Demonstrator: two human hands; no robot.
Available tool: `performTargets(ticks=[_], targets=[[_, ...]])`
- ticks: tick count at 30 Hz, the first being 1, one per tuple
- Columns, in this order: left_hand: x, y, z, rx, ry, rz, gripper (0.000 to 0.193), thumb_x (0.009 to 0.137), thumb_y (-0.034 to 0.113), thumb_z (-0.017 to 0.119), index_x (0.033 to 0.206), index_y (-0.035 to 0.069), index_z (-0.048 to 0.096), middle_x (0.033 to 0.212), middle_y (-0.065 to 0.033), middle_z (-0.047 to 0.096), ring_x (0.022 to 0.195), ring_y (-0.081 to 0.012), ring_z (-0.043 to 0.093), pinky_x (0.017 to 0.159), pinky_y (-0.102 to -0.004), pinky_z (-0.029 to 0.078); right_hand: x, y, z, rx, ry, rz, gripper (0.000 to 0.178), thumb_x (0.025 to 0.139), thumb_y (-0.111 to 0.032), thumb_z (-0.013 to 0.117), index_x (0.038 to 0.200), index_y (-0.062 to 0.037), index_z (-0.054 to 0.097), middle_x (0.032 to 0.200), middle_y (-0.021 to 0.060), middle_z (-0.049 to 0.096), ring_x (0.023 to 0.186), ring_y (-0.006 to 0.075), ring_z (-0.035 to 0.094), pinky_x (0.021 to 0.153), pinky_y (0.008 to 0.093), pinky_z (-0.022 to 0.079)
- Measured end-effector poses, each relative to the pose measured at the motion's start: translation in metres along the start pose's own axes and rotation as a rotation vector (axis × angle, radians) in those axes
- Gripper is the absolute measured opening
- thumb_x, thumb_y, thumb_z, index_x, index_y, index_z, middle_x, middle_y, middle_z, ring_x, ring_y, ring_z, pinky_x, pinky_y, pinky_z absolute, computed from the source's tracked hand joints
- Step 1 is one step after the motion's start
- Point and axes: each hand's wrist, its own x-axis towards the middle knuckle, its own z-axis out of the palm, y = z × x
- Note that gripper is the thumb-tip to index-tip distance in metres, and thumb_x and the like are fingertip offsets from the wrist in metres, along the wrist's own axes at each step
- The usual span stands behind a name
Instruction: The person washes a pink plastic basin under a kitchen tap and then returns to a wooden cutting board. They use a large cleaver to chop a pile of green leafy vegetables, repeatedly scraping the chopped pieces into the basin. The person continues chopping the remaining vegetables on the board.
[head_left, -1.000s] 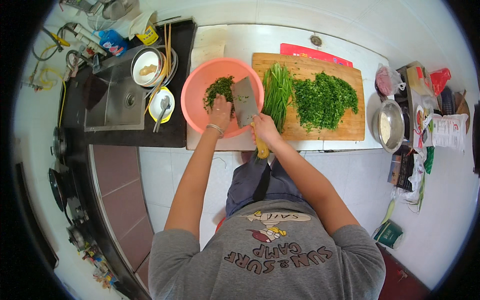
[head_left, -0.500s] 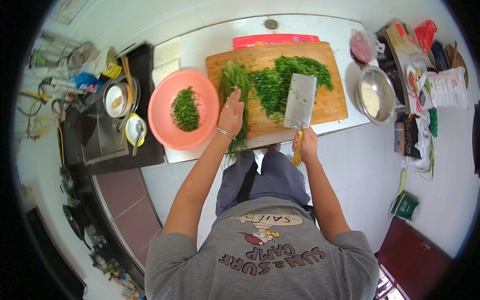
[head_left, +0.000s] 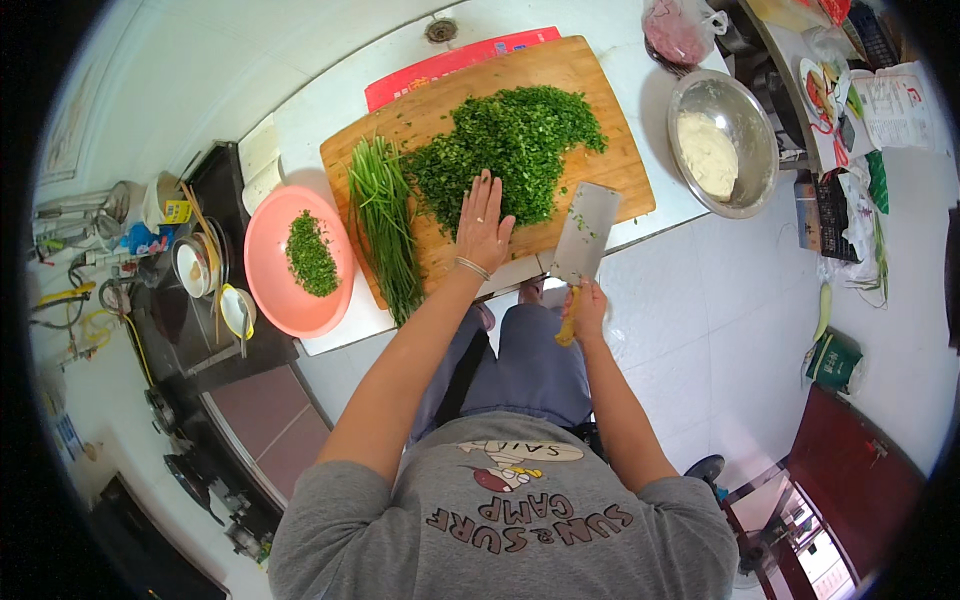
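My right hand (head_left: pixel 588 308) grips the yellow handle of a cleaver (head_left: pixel 586 232), its broad blade pointing away over the front edge of the wooden cutting board (head_left: pixel 620 160), green bits stuck to it. Fingers stretched out, my left hand (head_left: pixel 484 226) lies at the near side of a large heap of chopped greens (head_left: pixel 510 140). Left of that hand, a bundle of uncut long green stalks, like chives (head_left: pixel 383 230), lies across the board, its ends hanging over the front edge. A pink basin (head_left: pixel 262 270) beside the board holds a smaller pile of chopped greens (head_left: pixel 312 255).
To the right, a metal bowl (head_left: pixel 755 120) holds pale dough (head_left: pixel 708 155), with a plastic bag of pinkish stuff (head_left: pixel 677 30) behind it. A red flat package (head_left: pixel 400 88) lies behind the board. At left are a dark sink counter (head_left: pixel 180 340) and small bowls (head_left: pixel 236 308).
My left hand has moved right, off the stalks and over to the chopped heap. The cleaver has come off the heap toward the board's front edge. The whole view has turned and shifted.
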Motion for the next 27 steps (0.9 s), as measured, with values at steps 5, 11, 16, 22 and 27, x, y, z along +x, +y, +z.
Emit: performTargets(ticks=[5, 11, 16, 22, 27], targets=[[0.027, 0.004, 0.029, 0.218, 0.030, -0.035, 0.058, 0.092, 0.033, 0.043, 0.142, 0.010, 0.025, 0.150, -0.0119, 0.016, 0.137, -0.0346, 0.016, 0.107, -0.0594, 0.009, 0.000, -0.001, 0.025, -0.052, -0.098, -0.017, 0.026, 0.096, -0.026, 0.042, 0.081, -0.0062, 0.049, 0.055, 0.0026, 0.047, 0.039, 0.0123, 0.046, 0.036, 0.0260, 0.040], [0.045, 0.016, 0.038, 0.313, 0.030, -0.068, 0.058, 0.087, 0.043, 0.049, 0.139, 0.023, 0.035, 0.149, -0.0092, 0.021, 0.136, -0.0346, 0.019, 0.101, -0.0657, 0.008, 0.018, 0.024, 0.056, -0.054, -0.123, 0.007, 0.026, 0.097, -0.026, 0.041, 0.083, -0.0055, 0.049, 0.056, 0.0033, 0.048, 0.040, 0.0120, 0.047, 0.036, 0.0259, 0.040], [0.046, 0.024, 0.038, 0.277, 0.002, -0.084, 0.059, 0.080, 0.049, 0.058, 0.135, 0.035, 0.040, 0.146, -0.0058, 0.026, 0.133, -0.0360, 0.020, 0.088, -0.0702, 0.022, 0.017, 0.016, 0.090, -0.038, -0.145, -0.008, 0.025, 0.097, -0.024, 0.043, 0.082, -0.0040, 0.047, 0.055, 0.0037, 0.047, 0.038, 0.0119, 0.046, 0.035, 0.0266, 0.040], [0.049, 0.018, 0.037, 0.314, 0.066, -0.013, 0.046, 0.080, 0.046, 0.059, 0.123, 0.032, 0.053, 0.137, -0.0037, 0.037, 0.126, -0.0335, 0.029, 0.084, -0.0652, 0.030, 0.019, 0.010, 0.100, -0.045, -0.173, 0.010, 0.025, 0.097, -0.026, 0.042, 0.083, -0.0060, 0.047, 0.055, 0.0032, 0.046, 0.037, 0.0130, 0.045, 0.034, 0.0276, 0.039], [0.051, 0.024, 0.033, 0.326, 0.060, -0.032, 0.041, 0.080, 0.042, 0.060, 0.119, 0.029, 0.056, 0.134, -0.0033, 0.039, 0.124, -0.0340, 0.032, 0.083, -0.0639, 0.034, 0.012, 0.002, 0.098, -0.011, -0.204, 0.043, 0.027, 0.097, -0.028, 0.041, 0.083, -0.0052, 0.049, 0.053, 0.0025, 0.043, 0.036, 0.0129, 0.043, 0.033, 0.0279, 0.038]])
